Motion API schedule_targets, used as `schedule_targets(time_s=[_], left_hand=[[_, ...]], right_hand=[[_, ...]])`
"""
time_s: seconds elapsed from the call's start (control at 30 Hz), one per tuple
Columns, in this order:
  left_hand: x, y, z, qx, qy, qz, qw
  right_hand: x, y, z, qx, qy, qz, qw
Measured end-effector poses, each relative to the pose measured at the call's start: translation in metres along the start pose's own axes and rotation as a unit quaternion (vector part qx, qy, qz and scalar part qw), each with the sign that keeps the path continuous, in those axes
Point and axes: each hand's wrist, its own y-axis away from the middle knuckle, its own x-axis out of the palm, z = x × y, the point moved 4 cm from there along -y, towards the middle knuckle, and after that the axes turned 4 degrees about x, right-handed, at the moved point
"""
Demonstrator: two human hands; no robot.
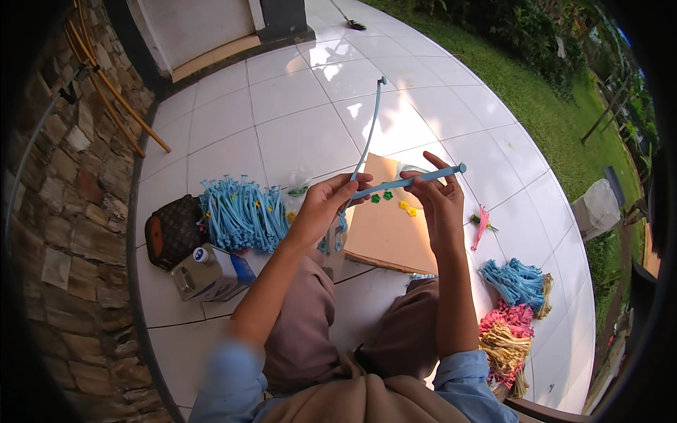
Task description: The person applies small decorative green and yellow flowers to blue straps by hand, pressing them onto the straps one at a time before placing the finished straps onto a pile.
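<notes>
A long light-blue strap [371, 134] with knobbed ends is stretched between my hands above a tan board [388, 243]. My left hand [319, 209] is closed on it, with one length curving up and away past the board. Between the thumb and fingers of my right hand [438, 204] is the part close to a knobbed end, which sticks out to the right; some of its fingers are raised. Green flower-shaped pieces [386, 195] and yellow flower-shaped pieces [408, 209] lie on the board below. Another blue piece hangs under my left hand, partly hidden.
At left lie a large bundle of blue straps [243, 215], a brown patterned pouch [173, 229] and a metal can [204, 273]. To the right are a pink strap [481, 227], blue bundles [516, 282], pink bundles [509, 317] and tan bundles [506, 342]. A stone wall [77, 247] borders the tiles.
</notes>
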Motion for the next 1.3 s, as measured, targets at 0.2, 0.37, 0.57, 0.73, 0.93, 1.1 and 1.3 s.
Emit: schedule_targets(time_s=[0.2,0.37,0.57,0.73,0.93,1.1,1.3], left_hand=[[-0.003,-0.006,0.005,-0.008,0.154,-0.072,0.985],[-0.009,-0.003,0.008,-0.021,0.099,-0.102,0.990],[0.003,-0.002,0.006,-0.048,0.038,-0.003,0.998],[0.018,-0.001,0.010,-0.056,-0.024,-0.019,0.998],[0.017,0.001,0.019,-0.101,-0.041,0.011,0.994],[0.019,0.001,0.018,-0.083,-0.070,0.031,0.994],[0.020,0.002,0.015,-0.057,-0.150,0.011,0.987]], right_hand=[[0.003,0.003,-0.013,0.100,0.075,0.057,0.991],[-0.003,0.005,-0.005,0.106,0.046,0.037,0.993],[-0.022,-0.001,0.001,0.026,0.061,0.002,0.998],[0.012,0.007,-0.024,0.112,0.112,0.160,0.974],[0.014,0.003,-0.020,0.060,0.010,0.075,0.995],[0.003,0.000,-0.022,0.051,0.050,0.012,0.997],[0.005,0.002,-0.027,0.108,-0.036,-0.004,0.994]])
